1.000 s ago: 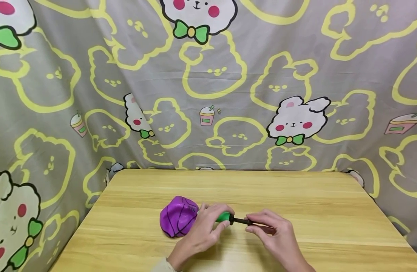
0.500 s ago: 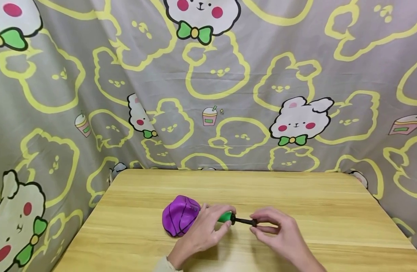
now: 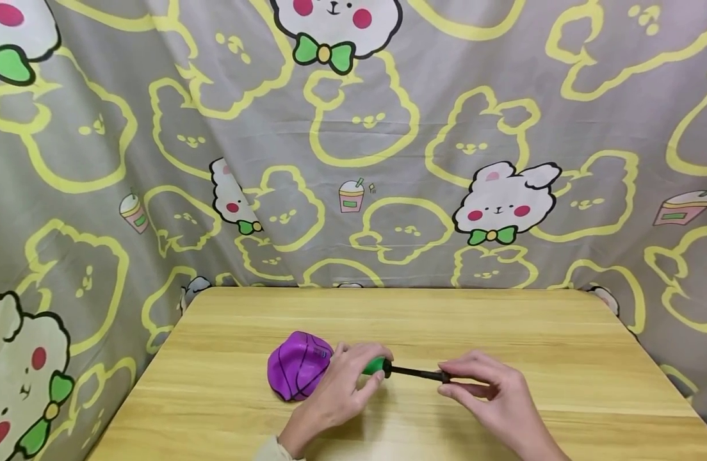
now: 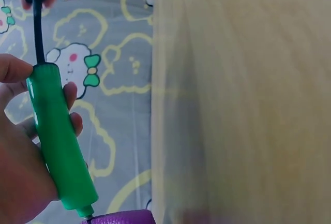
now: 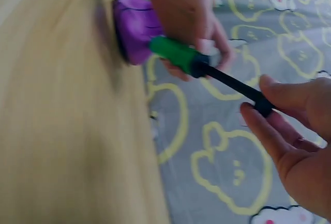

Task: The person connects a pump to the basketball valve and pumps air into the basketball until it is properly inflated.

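The green pump (image 4: 61, 141) sits in the left hand (image 3: 346, 385), whose fingers and thumb curl round its barrel. From there its black rod (image 5: 232, 85) runs out toward the right hand (image 3: 494, 389), which pinches the black end knob (image 5: 262, 107) between thumb and fingers. On the left hand's outer side, at the nozzle end, rests a dented purple ball (image 3: 297, 370). Under both hands is a wood-grained table (image 3: 227, 320); beyond them hangs a patterned curtain (image 3: 399, 153).

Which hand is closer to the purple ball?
Left. The left hand is just beside the purple ball, gripping the green tube; the right hand is farther off, pinching the end of the black rod.
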Demonstrator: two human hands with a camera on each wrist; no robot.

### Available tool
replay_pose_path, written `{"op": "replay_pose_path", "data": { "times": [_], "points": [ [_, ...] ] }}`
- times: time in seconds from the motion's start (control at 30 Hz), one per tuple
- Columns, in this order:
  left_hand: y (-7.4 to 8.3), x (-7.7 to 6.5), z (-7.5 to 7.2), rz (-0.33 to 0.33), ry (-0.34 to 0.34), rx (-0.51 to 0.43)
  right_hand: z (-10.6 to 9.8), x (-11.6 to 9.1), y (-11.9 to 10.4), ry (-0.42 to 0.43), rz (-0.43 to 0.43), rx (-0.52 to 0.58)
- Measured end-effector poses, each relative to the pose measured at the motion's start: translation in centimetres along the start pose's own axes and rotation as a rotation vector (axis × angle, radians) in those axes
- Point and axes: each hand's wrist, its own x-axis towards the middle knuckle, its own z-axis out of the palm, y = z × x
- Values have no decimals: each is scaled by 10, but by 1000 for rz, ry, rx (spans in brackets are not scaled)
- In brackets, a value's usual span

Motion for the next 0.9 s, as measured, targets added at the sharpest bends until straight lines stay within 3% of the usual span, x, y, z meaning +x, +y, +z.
{"op": "replay_pose_path", "data": {
  "times": [0.17,0.3,0.5,0.7,0.9],
  "points": [
    [1,-1,3,13,2,13,23,2,17,35,-21,-1],
    [2,0,6,20,11,15,41,4,29,59,-97,-7],
    [3,-1,9,17,-8,12,57,6,34,28,-77,-37],
    [4,0,5,11,-21,17,43,8,16,-7,21,-56],
    [2,0,-1,-18,-15,10,11,2,-8,39,59,-121]
  ]
}}
